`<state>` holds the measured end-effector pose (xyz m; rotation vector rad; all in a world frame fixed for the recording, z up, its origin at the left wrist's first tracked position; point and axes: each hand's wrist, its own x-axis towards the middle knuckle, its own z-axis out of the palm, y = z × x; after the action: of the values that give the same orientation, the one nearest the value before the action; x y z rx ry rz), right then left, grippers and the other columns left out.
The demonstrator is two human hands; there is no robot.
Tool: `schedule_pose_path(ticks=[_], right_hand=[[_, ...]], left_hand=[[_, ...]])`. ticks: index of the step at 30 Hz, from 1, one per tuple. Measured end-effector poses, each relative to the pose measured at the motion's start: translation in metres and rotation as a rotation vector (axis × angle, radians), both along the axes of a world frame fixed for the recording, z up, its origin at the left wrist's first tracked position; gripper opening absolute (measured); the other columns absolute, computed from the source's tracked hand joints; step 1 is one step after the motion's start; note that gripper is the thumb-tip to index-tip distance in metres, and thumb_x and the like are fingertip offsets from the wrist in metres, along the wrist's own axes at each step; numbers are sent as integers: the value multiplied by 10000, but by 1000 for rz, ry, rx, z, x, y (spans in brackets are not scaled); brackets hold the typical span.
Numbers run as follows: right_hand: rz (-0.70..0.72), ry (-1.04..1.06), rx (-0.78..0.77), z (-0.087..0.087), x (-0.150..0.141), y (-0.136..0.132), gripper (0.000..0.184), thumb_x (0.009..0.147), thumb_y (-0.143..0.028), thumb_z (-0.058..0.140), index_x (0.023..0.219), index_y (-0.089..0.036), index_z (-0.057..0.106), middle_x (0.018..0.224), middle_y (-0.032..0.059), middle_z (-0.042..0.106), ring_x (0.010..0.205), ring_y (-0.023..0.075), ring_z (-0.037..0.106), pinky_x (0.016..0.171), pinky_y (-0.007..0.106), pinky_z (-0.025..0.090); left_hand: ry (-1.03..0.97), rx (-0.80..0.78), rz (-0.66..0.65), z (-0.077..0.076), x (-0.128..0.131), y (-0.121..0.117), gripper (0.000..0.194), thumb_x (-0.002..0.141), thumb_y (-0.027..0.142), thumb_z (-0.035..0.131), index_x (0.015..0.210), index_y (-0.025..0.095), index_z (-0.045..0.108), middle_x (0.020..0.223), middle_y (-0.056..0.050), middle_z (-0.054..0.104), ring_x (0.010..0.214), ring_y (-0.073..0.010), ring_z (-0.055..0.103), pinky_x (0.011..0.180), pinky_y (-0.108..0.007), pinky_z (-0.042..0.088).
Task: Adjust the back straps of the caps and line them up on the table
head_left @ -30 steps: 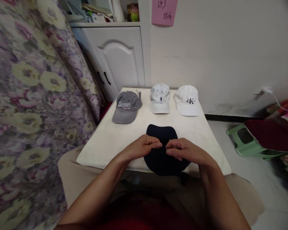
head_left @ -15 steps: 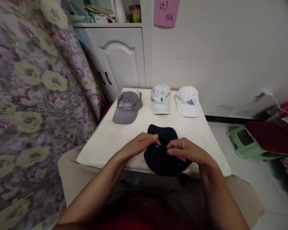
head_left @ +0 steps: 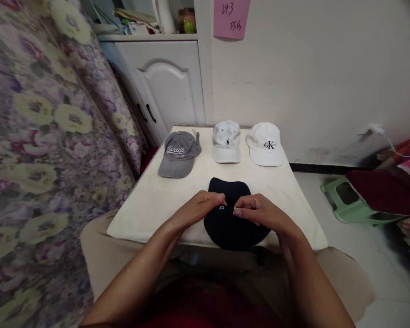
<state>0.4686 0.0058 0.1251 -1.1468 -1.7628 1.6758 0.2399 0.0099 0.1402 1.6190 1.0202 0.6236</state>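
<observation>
A dark navy or black baseball cap [head_left: 237, 230] lies at the near edge of the table, its brim pointing away from me and a small light emblem on its front. My left hand [head_left: 205, 203] is at the cap's left side, thumb on top near the emblem and fingers curled, closed on the fabric. From the right, my right hand [head_left: 259, 210] pinches at the cap's front with thumb and forefinger, close beside the emblem. The fingertips under both hands are partly hidden.
Along the table's back stand a grey cap [head_left: 179, 155], a pale blue cap [head_left: 226, 141] and a white cap [head_left: 265, 143]. A flowered curtain [head_left: 37, 136] hangs at left. A white cabinet [head_left: 167, 86] is behind; a green stool [head_left: 345, 200] stands at right.
My right hand has moved slightly left across the cap's front, toward the emblem. My left hand stays in nearly the same place. The whole view has shifted a little.
</observation>
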Motion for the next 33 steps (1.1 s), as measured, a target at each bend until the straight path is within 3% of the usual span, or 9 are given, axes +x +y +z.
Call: schedule_pose_path(ticks=[3, 7, 11, 18, 23, 26, 33], right_hand=[[12, 11, 30, 2, 2, 0, 274, 864, -439, 653, 856, -165, 677, 556, -60, 477, 483, 69, 399, 452, 202, 263], [100, 23, 51, 5, 12, 2, 326, 916, -473, 586, 941, -160, 673, 537, -55, 502, 485, 77, 416, 469, 209, 286], [141, 36, 94, 6, 21, 4, 339, 944, -475, 541, 1034, -172, 663, 620, -29, 564, 529, 93, 447, 481, 219, 298], [133, 70, 106, 4, 18, 4, 247, 920, -398, 602, 1001, -173, 661, 605, -45, 552, 584, 107, 488, 582, 242, 353], [119, 84, 73, 1, 18, 6, 209, 888, -350, 633, 993, -171, 648, 600, -51, 568, 550, 97, 490, 537, 229, 341], [108, 55, 30, 0, 21, 8, 210, 878, -355, 637, 973, -168, 637, 583, -51, 585, 502, 86, 477, 474, 213, 308], [85, 182, -57, -1, 28, 11, 220, 832, -313, 693, 975, -159, 627, 667, -9, 688, 562, 95, 578, 540, 213, 426]], left_hand=[[-4, -5, -19, -1, -2, 1, 421, 938, 493, 486, 783, 163, 697, 702, -6, 604, 699, -152, 496, 671, -280, 378], [6, -42, -100, -1, -7, 0, 266, 779, 420, 720, 874, 173, 687, 767, 16, 604, 708, -139, 501, 646, -249, 375], [64, -39, -110, 3, -9, -4, 385, 667, 324, 822, 996, 206, 663, 889, 13, 628, 793, -159, 539, 679, -248, 405], [145, 108, -58, 5, -5, -7, 246, 775, 251, 716, 1008, 210, 650, 923, 4, 631, 768, -150, 541, 667, -245, 418], [136, 108, -40, -1, -7, -3, 143, 839, 277, 654, 956, 196, 664, 842, 14, 612, 731, -140, 519, 647, -239, 395], [76, 64, -26, -6, -9, 0, 164, 851, 326, 657, 927, 181, 658, 810, 18, 583, 719, -131, 494, 642, -235, 369], [-5, -20, -15, -5, -10, 1, 272, 895, 434, 610, 900, 166, 662, 765, 21, 538, 710, -127, 461, 642, -240, 332]])
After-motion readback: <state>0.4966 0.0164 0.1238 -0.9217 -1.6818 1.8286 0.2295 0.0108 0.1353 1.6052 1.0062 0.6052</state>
